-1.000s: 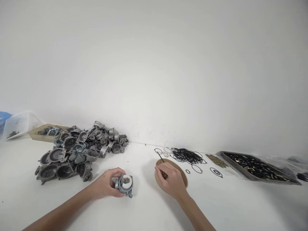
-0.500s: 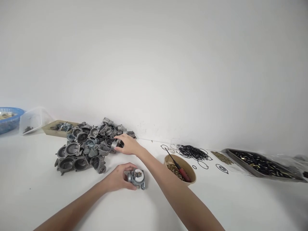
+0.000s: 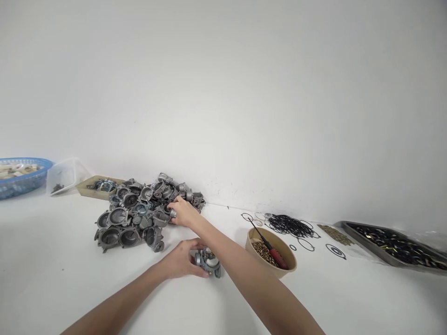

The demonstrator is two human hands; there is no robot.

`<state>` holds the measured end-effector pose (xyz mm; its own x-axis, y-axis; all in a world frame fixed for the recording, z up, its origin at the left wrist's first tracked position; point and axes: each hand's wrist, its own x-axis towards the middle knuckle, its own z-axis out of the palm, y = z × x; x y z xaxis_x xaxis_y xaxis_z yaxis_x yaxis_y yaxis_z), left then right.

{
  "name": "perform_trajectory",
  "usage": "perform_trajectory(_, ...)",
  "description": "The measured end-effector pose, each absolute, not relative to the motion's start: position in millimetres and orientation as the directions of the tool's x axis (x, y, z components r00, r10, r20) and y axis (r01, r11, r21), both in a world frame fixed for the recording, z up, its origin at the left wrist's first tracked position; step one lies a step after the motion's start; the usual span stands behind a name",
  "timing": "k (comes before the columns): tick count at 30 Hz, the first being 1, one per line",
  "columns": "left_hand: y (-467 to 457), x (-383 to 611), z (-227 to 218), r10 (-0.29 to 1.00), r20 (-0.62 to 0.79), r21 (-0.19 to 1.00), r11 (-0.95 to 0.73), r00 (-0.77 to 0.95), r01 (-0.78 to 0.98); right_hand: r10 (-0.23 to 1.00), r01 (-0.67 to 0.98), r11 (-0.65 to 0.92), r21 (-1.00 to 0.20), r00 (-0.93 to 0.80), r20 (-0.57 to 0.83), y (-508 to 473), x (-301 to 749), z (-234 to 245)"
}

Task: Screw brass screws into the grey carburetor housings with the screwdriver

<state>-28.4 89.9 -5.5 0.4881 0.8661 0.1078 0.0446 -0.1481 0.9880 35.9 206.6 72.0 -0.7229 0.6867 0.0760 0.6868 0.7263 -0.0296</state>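
Note:
My left hand [image 3: 183, 259] is closed round the side of a carburetor body [image 3: 211, 263] on the white table, a white float showing in its upturned face. My right forearm crosses over, covering part of the carburetor's upper edge. At the right side of a heap of grey metal float bowls [image 3: 118, 216], my right hand [image 3: 184, 212] has its thumb and fingers closed on one float bowl [image 3: 172, 213]. That bowl is mostly hidden by the fingers.
Right of my forearm stands a tan tub [image 3: 291, 260] of brass screws with a red-handled screwdriver [image 3: 277, 257]. Beyond lie black rubber rings [image 3: 291, 225], small brass parts [image 3: 335, 235] and a dark tray [image 3: 349, 230]. Far left are a tan tray [image 3: 84, 188], clear bin [image 3: 70, 174] and blue basket [image 3: 26, 184].
The whole view has shifted, so everything sits further right. My right hand's fingers have drawn closer together on a bowl at the heap. My left hand keeps hold of the carburetor body.

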Motion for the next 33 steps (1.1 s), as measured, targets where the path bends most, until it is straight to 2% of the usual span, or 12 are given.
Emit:
perform_trajectory(6, 90, -26, -10, 0.878, 0.135, 0.981, -0.185, 0.460, 0.064, 0.708, 0.705, 0.705, -0.084, -0.692, 0.140, 200, 47, 77)
perform_trajectory(10, 86, -24, -11, 0.887, 0.145, 0.979, -0.193, 0.438, 0.068, 0.736, 0.722, 0.673, -0.159, -0.631, 0.246, 190, 63, 88)
perform_trajectory(15, 76, -19, -8, 0.906, 0.183, 0.976, -0.214, 0.381, 0.042, 0.784, 0.755, 0.579, -0.307, -0.412, 0.464, 155, 98, 101)
perform_trajectory(19, 66, -11, -8, 0.933, 0.190, 0.976, -0.214, 0.306, 0.048, 0.792, 0.774, 0.496, -0.393, -0.218, 0.570, 112, 128, 92)
perform_trajectory(28, 54, -1, -6, 0.961, 0.167, 0.975, -0.194, 0.219, 0.109, 0.781, 0.817, 0.370, -0.442, -0.016, 0.624, 57, 152, 52)
perform_trajectory(33, 53, -3, -7, 0.954, 0.190, 0.973, -0.215, 0.232, 0.088, 0.778, 0.827, 0.367, -0.426, -0.022, 0.628, 40, 154, 40)
